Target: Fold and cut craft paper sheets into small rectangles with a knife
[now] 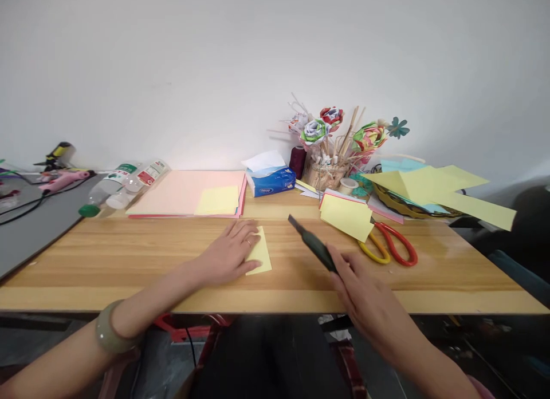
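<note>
My left hand (234,251) lies flat with its fingers stretched out, pressing a small yellow piece of paper (262,255) onto the wooden table (180,241). Part of that paper is hidden under the palm. To the right of it, my right hand (354,281) is wrapped round the handle of a dark green utility knife (317,247). The knife's blade points up and to the left, apart from the paper. Scissors (397,244) with one red and one yellow handle lie just beyond my right hand, their blades under a stack of yellow paper pieces (347,214).
Pink paper sheets (172,192) with smaller yellow sheets (217,200) lie at the back left, beside two plastic bottles (112,186). A tissue pack (271,182), paper flowers (315,131) and a basket (389,200) with yellow paper line the back. A pink glue gun (66,180) is far left.
</note>
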`<action>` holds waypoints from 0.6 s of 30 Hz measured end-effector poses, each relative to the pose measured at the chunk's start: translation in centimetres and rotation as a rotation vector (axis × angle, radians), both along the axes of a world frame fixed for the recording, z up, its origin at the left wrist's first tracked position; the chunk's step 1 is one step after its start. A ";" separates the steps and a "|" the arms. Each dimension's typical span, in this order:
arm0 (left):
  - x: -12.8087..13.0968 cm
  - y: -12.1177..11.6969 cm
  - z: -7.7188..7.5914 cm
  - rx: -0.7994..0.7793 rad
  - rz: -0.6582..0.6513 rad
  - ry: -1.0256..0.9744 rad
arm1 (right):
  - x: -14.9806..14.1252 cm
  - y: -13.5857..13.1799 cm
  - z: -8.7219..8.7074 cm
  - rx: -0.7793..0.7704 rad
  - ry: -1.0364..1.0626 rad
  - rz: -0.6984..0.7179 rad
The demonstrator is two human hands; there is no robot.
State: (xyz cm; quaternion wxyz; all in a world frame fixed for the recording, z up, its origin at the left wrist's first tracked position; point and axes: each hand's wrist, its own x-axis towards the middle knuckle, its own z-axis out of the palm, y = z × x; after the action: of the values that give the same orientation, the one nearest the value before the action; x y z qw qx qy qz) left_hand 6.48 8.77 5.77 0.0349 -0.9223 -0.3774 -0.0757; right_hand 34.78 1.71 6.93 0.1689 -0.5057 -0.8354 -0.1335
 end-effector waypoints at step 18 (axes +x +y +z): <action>-0.1 0.0 -0.7 -0.226 -0.015 0.073 | -0.7 -4.2 -1.0 -0.046 -0.232 0.142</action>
State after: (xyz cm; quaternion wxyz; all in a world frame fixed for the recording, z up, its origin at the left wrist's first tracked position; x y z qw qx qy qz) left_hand 6.35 8.74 5.10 -0.0561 -0.9253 -0.3750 0.0007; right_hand 34.04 -2.46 5.95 0.0687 -0.4303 -0.8858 -0.1595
